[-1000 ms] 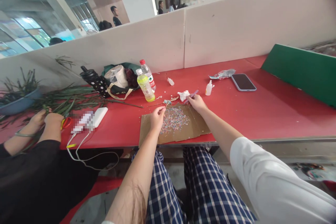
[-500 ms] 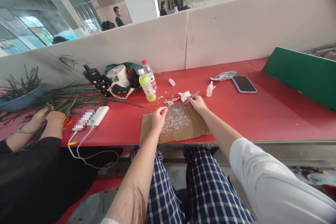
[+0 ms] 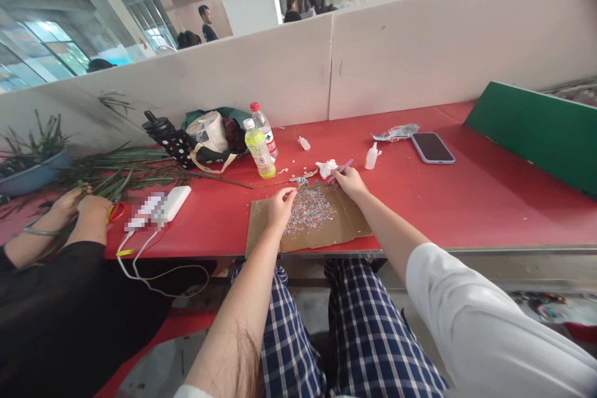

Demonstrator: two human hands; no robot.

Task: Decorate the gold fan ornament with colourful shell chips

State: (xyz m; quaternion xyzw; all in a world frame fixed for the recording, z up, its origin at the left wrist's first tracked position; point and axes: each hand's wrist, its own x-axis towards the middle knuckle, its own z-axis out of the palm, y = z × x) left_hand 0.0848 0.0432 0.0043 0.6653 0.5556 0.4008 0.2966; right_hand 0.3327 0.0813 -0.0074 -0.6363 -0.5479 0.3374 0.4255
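Nearest the camera, the person's checked trousers (image 3: 364,336) and white sleeve (image 3: 485,323) showed below the edge of a red table (image 3: 420,211). Over the table, the left hand (image 3: 281,209) pinched a thin stick (image 3: 293,185) between thumb and fingertips, its tip crusted with small coloured bits. The right hand (image 3: 349,183) held a purple stick (image 3: 341,170), with fingers curled together around it. Both hands hovered just over a torn cardboard sheet (image 3: 265,227) covered with a scatter of coloured bits (image 3: 310,212). A crumpled tissue (image 3: 326,168) lay just past the right hand, with a small glue bottle (image 3: 372,157) and a phone (image 3: 432,148) farther right. To the left, a co-worker's hands (image 3: 79,208) worked among long green leaves (image 3: 121,171), just beside red scissors (image 3: 115,212) and a white power bank (image 3: 175,202). Farther back stood a yellow-green drink bottle (image 3: 258,148), a water bottle (image 3: 262,130), a black flask (image 3: 165,140) and a cloth bag (image 3: 209,137). Beyond them ran a white partition (image 3: 186,84).
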